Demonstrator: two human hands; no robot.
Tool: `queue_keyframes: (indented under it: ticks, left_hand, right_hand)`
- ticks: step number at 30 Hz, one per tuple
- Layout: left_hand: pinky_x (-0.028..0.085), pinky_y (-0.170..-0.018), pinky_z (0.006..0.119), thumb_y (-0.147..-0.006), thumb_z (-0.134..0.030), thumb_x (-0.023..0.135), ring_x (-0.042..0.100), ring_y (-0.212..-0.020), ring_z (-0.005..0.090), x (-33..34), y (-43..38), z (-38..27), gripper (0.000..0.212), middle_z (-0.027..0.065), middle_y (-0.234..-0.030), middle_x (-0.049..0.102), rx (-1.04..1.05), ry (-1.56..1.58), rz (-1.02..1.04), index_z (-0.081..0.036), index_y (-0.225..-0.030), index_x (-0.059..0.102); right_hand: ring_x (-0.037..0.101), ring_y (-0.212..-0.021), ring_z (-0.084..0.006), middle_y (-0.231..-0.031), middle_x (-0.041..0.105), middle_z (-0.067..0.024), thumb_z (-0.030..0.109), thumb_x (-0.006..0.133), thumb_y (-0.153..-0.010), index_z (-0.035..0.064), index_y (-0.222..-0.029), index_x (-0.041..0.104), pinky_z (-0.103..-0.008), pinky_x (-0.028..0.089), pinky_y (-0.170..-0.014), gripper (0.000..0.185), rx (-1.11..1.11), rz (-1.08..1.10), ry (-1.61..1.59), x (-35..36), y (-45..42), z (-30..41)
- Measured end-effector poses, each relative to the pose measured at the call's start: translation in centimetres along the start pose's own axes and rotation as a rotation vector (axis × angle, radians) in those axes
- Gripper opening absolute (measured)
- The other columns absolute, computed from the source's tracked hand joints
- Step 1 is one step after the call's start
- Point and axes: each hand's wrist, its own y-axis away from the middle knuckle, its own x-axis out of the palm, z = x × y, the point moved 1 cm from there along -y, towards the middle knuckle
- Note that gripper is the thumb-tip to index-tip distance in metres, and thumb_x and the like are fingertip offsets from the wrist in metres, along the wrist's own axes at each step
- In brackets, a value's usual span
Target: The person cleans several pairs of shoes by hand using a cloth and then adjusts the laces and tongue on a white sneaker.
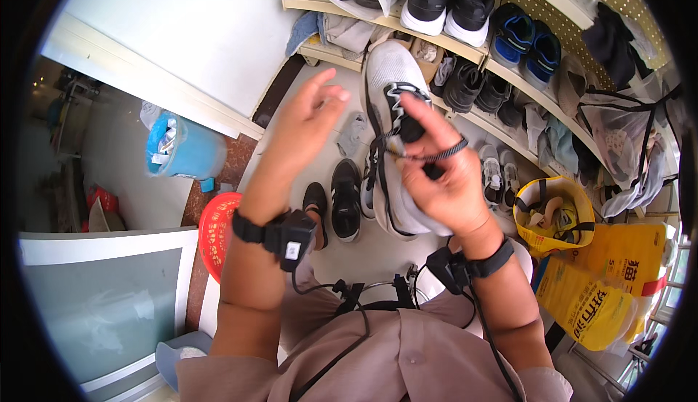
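A light grey mesh sneaker [393, 69] with black trim and black-and-white laces is in front of me, toe pointing to the shelves. My right hand [444, 176] is over its ankle opening, with a dark striped lace [444, 152] looped around its fingers. To the left of the shoe, my left hand [308, 116] is raised with bent fingers and nothing in it. Both wrists wear black straps with small cabled boxes. Beneath the grey sneaker a further shoe partly shows; how the sneaker is supported is hidden. A black sneaker [346, 200] stands on the floor below.
Shelves [452, 42] packed with shoes curve across the top right. A yellow bag [553, 216] and yellow packaging [600, 287] are at the right. On the left are a blue bin [188, 146], a red basin [218, 233] and a glass-panelled door [109, 293]. A grey sock [352, 134] lies on the floor.
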Motion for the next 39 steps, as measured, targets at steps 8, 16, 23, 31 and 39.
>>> queue_keyframes:
  ticks: [8, 16, 23, 31, 39]
  left_hand:
    - [0.044, -0.092, 0.035, -0.081, -0.035, 0.073, 0.055, -0.108, 0.0239, 4.1, -0.4, 0.3, 0.080, 0.0191, -0.119, 0.055, -0.114, 0.532, 0.070, 0.005, -0.137, 0.033]
    - [0.056, -0.078, 0.034, -0.092, -0.028, 0.059, 0.066, -0.088, 0.0211, 1.0, -1.7, -1.4, 0.043, 0.0151, -0.103, 0.064, 0.193, 0.782, -0.327, 0.008, -0.115, 0.051]
    - [0.049, -0.094, 0.044, -0.096, -0.033, 0.054, 0.058, -0.109, 0.0254, 1.5, -0.2, -2.4, 0.053, 0.0167, -0.123, 0.055, 0.349, 0.795, -0.298, 0.006, -0.129, 0.039]
    - [0.043, -0.098, 0.039, -0.096, -0.026, 0.055, 0.053, -0.114, 0.0228, 2.6, -0.1, -3.2, 0.052, 0.0120, -0.127, 0.052, 0.515, 0.531, -0.225, -0.001, -0.137, 0.034]
    - [0.050, -0.067, 0.033, -0.069, -0.006, 0.078, 0.061, -0.075, 0.0244, 4.6, 3.5, -6.9, 0.026, 0.0074, -0.086, 0.063, 0.894, -0.389, -0.215, -0.005, -0.093, 0.067]
  right_hand:
    - [0.058, -0.064, -0.0282, -0.066, 0.055, -0.0050, -0.009, 0.060, -0.065, 0.0076, -0.118, 0.060, -0.0382, 0.049, -0.063, 0.056, -0.549, 0.355, 0.432, 1.7, 0.3, 1.8]
    - [0.063, -0.081, -0.0287, -0.093, 0.063, -0.0115, -0.004, 0.056, -0.078, 0.0070, -0.118, 0.054, -0.0340, 0.051, -0.070, 0.041, -0.252, 0.210, 0.259, 1.2, 1.1, -0.1]
    - [0.054, -0.115, -0.0219, -0.127, 0.056, -0.0108, 0.024, 0.053, -0.089, 0.0004, -0.131, 0.047, -0.0325, 0.040, -0.099, 0.048, 0.403, 0.000, -1.210, 1.2, 0.5, -2.1]
    - [0.063, -0.103, -0.0250, -0.121, 0.060, -0.0134, 0.044, 0.039, -0.098, 0.0018, -0.132, 0.045, -0.0364, 0.053, -0.086, 0.054, 0.475, -0.119, -1.331, 0.5, -2.0, 0.9]
    - [0.061, -0.106, -0.0231, -0.120, 0.060, -0.0125, 0.044, 0.035, -0.100, 0.0015, -0.130, 0.047, -0.0338, 0.051, -0.089, 0.054, 0.338, -0.171, -1.097, 0.0, -2.0, 0.9]
